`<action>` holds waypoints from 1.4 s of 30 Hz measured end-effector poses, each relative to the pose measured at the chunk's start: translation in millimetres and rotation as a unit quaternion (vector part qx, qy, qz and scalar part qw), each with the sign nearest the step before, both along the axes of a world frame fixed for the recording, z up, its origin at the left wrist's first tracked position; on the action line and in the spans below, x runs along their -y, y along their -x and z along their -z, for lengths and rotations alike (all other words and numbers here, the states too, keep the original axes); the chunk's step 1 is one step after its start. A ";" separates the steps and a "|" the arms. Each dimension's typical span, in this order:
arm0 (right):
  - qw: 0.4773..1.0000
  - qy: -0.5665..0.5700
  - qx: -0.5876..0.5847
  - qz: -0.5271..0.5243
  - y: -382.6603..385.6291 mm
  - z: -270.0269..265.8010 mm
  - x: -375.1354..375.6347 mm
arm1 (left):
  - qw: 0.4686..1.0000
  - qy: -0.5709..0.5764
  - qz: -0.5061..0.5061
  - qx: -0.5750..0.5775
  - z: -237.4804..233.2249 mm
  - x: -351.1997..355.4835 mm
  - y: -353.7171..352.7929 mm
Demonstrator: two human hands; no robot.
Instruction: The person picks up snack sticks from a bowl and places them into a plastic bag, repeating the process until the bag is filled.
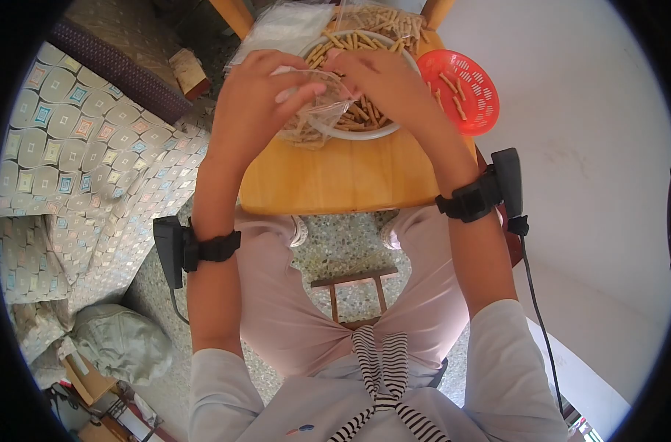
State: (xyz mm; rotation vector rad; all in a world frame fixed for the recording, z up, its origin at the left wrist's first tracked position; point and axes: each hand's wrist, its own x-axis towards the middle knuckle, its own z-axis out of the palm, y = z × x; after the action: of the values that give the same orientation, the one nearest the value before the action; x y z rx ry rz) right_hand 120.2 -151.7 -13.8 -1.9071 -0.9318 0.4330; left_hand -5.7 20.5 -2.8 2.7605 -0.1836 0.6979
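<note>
A clear plastic bag (326,112) is held between my two hands over the near left part of a white bowl. My left hand (260,99) has its thumb and fingers closed around the left side of the bag's mouth. On the other side, my right hand (376,79) pinches the bag's edge, its fingertips partly hidden. The bowl (365,135) is full of short, thin brown sticks (361,114) that look like dried roots or snack sticks. The lower end of the bag droops past the bowl's near left rim.
A wooden stool or chair seat (335,177) bears the bowl. Flat clear bags (280,29) lie behind it at left, and a bag of sticks (387,22) at the back. A red slotted basket (480,92) with several sticks stands at right. Patterned fabric (92,162) hangs at left.
</note>
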 end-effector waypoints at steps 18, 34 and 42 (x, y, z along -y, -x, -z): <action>0.987 0.007 0.156 0.038 -21.8 8.7 3.2 | 0.974 0.132 -0.043 0.181 9.0 27.4 -19.4; 0.952 -0.260 0.158 -0.041 -0.5 -7.5 -4.3 | 0.952 0.286 -0.042 0.100 18.7 27.2 -24.3; 0.958 -0.266 0.109 0.005 2.7 -9.7 -4.5 | 0.966 0.215 -0.053 0.133 15.1 29.4 -24.8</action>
State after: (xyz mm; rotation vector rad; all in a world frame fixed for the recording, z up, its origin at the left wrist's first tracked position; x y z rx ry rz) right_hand 117.5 -147.2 -4.1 -1.4783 -1.0550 -0.0448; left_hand 19.1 -9.0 -18.0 2.2714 0.0593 1.0032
